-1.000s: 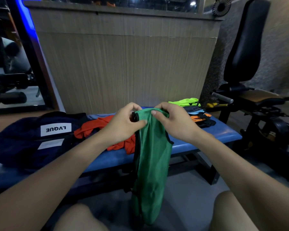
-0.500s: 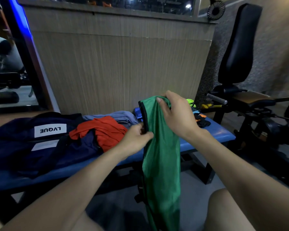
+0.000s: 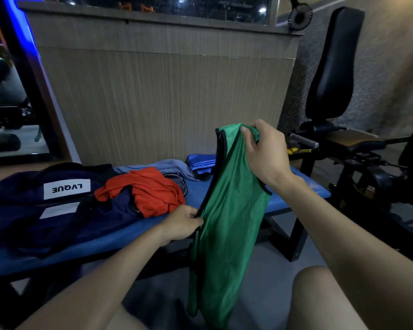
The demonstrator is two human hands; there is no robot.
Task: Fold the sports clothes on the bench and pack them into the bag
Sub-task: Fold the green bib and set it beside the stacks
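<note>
Gym floor lies nearest, where a green mesh vest (image 3: 231, 210) hangs limp in front of the blue bench (image 3: 303, 186). Left hand (image 3: 180, 223) pinches its black-trimmed edge; right hand (image 3: 266, 152) grips the top. Light and floppy, it looks best handled by its hems. Farther left, orange shirt (image 3: 153, 191) and navy bag (image 3: 34, 206) crowd the bench, leaving open room at right.

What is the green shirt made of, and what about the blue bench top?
The green shirt looks like thin, slightly shiny sports mesh, probably polyester: tiny holes show near the top, and it hangs limp from the right hand. Its black edging looks like sewn fabric tape. The bench top looks like padded vinyl or fake leather, smooth with a soft sheen, though I can't be sure.
</note>
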